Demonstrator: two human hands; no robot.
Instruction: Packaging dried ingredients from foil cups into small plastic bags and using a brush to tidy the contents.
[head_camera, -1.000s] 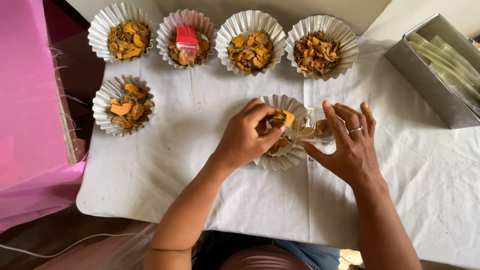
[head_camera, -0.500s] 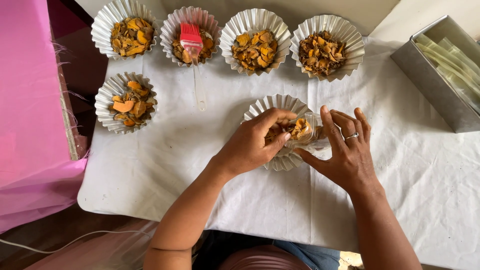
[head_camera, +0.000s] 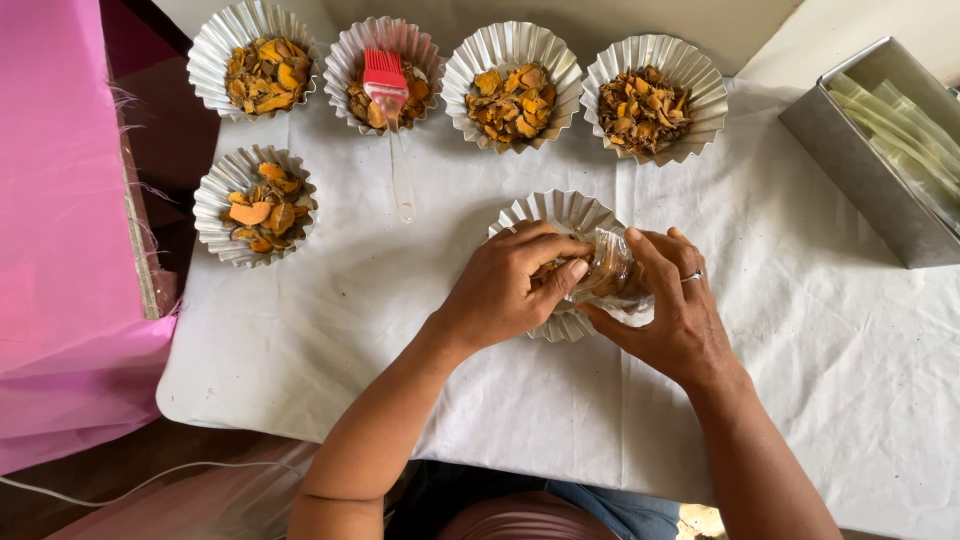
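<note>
My left hand (head_camera: 505, 285) pinches orange dried slices at the mouth of a small clear plastic bag (head_camera: 612, 272), over a fluted foil tray (head_camera: 560, 212) in the middle of the white cloth. My right hand (head_camera: 672, 315), with a ring on one finger, curls around the bag from the right and holds it on its side. The bag is partly filled with orange-brown slices. Most of the tray is hidden under both hands.
Several foil trays of dried orange slices stand along the back (head_camera: 513, 85) and at the left (head_camera: 255, 205). A red silicone brush (head_camera: 385, 82) rests in one back tray. A metal box (head_camera: 885, 150) with clear bags sits at the right. Pink fabric (head_camera: 55, 220) hangs left.
My left hand has carried slices from the tray to the bag's mouth. My right hand has closed in tighter around the bag, whose contents have grown.
</note>
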